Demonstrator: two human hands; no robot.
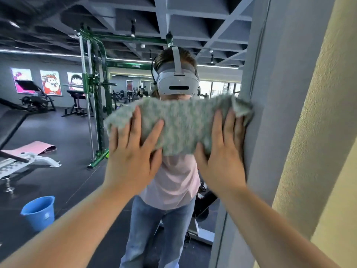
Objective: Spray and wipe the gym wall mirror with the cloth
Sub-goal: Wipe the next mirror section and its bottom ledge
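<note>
The wall mirror (58, 122) fills most of the view and reflects the gym and a person wearing a headset. A grey-green fluffy cloth (179, 120) is spread flat on the glass at face height, its right end touching the mirror's grey frame. My left hand (133, 149) presses the cloth's left part with straight, spread fingers. My right hand (222, 149) presses its right part the same way, close to the frame. No spray bottle is in view.
A grey frame strip (270, 113) and a yellow textured wall (318, 132) bound the mirror on the right. In the reflection are a blue bucket (38, 211) on the floor, a green cable machine (96, 93), a pink mat (32, 148) and benches.
</note>
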